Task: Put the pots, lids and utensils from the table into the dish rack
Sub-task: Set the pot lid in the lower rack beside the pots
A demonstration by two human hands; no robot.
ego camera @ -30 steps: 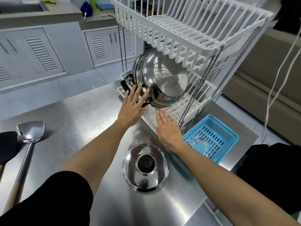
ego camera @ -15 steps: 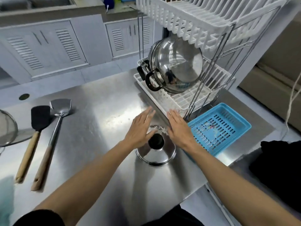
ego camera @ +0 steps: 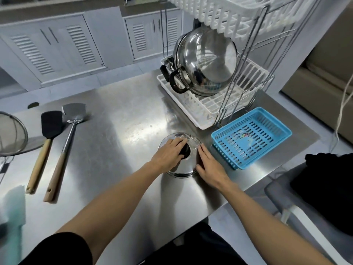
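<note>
A steel pot lid (ego camera: pixel 188 167) with a black knob lies flat on the steel table (ego camera: pixel 122 131). My left hand (ego camera: pixel 169 154) rests on top of it, fingers curled around the knob. My right hand (ego camera: pixel 211 167) lies flat against the lid's right edge, fingers straight. A steel pot (ego camera: pixel 207 62) with black handles stands on its side in the lower tier of the white dish rack (ego camera: pixel 208 111). On the left of the table lie a black spatula (ego camera: pixel 44 142) and a steel turner (ego camera: pixel 66 138), both with wooden handles, and a mesh strainer (ego camera: pixel 11 134).
A blue perforated basket (ego camera: pixel 250 136) sits right of the lid, against the rack's foot. The rack's upper white tier (ego camera: pixel 229 14) overhangs the pot. A chair with black cloth (ego camera: pixel 324 190) stands off the table's right edge. Grey cabinets line the far wall.
Both hands left the pot in the rack and came down to the lid; the left hand has closed over the knob and the right has reached the lid's edge. The view shifted left.
</note>
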